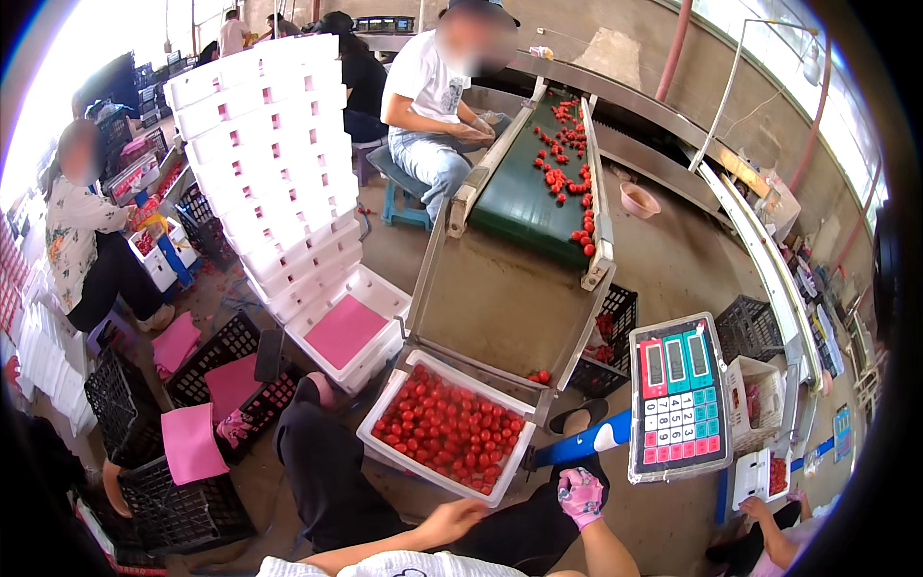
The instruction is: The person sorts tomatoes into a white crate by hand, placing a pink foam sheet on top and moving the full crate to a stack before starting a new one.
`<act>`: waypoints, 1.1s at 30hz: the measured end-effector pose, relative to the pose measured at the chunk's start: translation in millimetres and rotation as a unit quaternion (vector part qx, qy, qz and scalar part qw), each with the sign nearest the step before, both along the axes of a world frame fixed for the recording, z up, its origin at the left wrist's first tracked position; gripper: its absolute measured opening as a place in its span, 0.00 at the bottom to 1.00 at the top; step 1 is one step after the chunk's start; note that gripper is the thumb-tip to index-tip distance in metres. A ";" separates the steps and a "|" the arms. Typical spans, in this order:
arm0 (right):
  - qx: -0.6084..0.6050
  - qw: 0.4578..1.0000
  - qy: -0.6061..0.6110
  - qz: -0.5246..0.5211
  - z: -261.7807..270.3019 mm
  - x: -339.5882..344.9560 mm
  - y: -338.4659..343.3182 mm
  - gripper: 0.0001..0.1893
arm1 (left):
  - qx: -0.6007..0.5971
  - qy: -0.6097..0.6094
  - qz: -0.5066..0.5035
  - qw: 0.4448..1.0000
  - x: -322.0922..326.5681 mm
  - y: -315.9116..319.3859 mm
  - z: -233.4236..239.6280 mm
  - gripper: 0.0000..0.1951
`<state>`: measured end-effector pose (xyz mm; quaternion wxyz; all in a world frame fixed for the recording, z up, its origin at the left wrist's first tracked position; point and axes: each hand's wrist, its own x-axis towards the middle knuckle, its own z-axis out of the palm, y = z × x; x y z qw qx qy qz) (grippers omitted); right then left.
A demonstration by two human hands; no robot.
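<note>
A white foam box (pixel 445 428) full of cherry tomatoes (pixel 451 422) rests at the lower end of a metal chute (pixel 505 303). Close to its lower edge is my bare left hand (pixel 453 521), its fingers blurred; whether it holds anything cannot be told. My right hand (pixel 581 496), in a pink patterned glove, is curled over my right thigh, to the right of the box, and its palm side is hidden. Beyond the chute, more cherry tomatoes lie along the right side of a green conveyor belt (pixel 530 187). A scale display with keys (pixel 680 400) stands on a blue post to the right.
Tall stacked white foam boxes (pixel 274 159) stand at the left, with a pink sheet (pixel 346 332) in a nearer box. Black plastic crates (pixel 184 505) and pink sheets lie at lower left. A seated person (pixel 429 108) is beside the belt; other people sit at left and lower right.
</note>
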<state>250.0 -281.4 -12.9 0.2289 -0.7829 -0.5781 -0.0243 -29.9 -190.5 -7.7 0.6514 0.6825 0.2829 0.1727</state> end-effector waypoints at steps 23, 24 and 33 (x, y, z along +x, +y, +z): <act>0.037 0.999 -0.017 -0.014 -13.2 6.2 -10.6 0.03 | -0.187 -0.160 -0.002 0.969 31.4 6.4 33.4 0.10; 0.011 1.000 -0.015 -0.014 -2.3 -0.8 -6.3 0.03 | -0.218 -0.117 0.010 0.969 13.4 0.8 24.2 0.10; 0.003 1.000 0.006 0.004 -3.5 -3.6 4.8 0.03 | 0.113 0.047 0.134 0.983 -89.1 39.3 77.8 0.11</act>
